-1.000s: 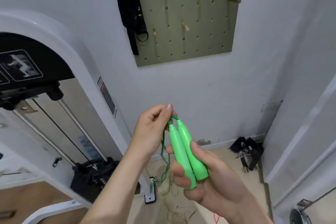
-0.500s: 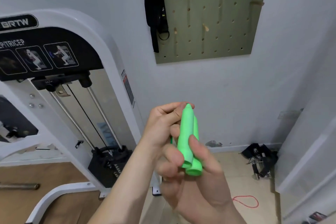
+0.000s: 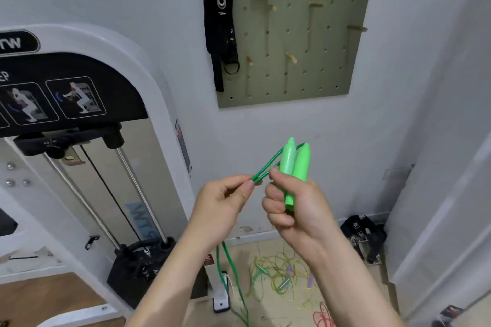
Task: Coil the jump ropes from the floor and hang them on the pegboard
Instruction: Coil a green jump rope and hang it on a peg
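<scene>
Below and left of the pegboard (image 3: 337, 58) stands the white weight machine (image 3: 111, 66). Beneath the pegboard, tangled jump ropes (image 3: 279, 273) lie on the floor. Lower down in front of it, your right hand (image 3: 297, 210) grips both green handles (image 3: 289, 159) upright, and your left hand (image 3: 220, 207) pinches the green cord (image 3: 265, 167).

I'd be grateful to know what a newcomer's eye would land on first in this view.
The two bright green handles, held side by side in the right hand at centre, stand out most. Just left, the left hand pinches the green cord from their tips. Behind, an olive pegboard hangs on the wall; tangled ropes lie on the floor below.
</scene>
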`<state>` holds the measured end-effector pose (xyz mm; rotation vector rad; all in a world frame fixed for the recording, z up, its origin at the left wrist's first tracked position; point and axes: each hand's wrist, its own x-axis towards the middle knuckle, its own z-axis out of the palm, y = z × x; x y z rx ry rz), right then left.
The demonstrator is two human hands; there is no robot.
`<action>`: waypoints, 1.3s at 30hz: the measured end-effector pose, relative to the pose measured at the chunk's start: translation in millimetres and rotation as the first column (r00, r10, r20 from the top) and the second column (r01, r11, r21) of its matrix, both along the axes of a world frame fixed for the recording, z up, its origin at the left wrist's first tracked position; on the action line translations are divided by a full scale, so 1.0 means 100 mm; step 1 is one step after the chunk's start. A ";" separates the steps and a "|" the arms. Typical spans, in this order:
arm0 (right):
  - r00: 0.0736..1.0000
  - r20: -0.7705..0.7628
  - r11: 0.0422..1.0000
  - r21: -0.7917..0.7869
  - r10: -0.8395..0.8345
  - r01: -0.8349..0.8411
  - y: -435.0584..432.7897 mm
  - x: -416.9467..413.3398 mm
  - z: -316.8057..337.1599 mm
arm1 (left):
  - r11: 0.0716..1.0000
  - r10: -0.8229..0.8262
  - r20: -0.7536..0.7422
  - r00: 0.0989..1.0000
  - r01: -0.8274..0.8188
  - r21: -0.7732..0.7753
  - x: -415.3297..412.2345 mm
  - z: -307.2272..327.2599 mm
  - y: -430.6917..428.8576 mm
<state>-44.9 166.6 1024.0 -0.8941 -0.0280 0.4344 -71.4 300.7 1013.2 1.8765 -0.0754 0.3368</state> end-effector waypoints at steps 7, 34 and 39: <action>0.925 0.279 0.855 -0.511 0.259 -0.085 0.01 0.13 0.17 | 0.948 -0.280 -0.108 0.954 0.257 -0.186 0.08 0.13 0.63; 0.782 0.585 0.325 -0.798 0.215 0.507 0.38 0.70 0.09 | 0.323 -0.091 0.207 0.974 -0.168 0.931 0.57 0.48 0.26; 0.751 0.478 -0.031 -0.834 0.456 0.550 0.31 0.75 0.14 | 0.340 -0.284 0.275 0.919 -0.172 0.925 0.58 0.37 0.27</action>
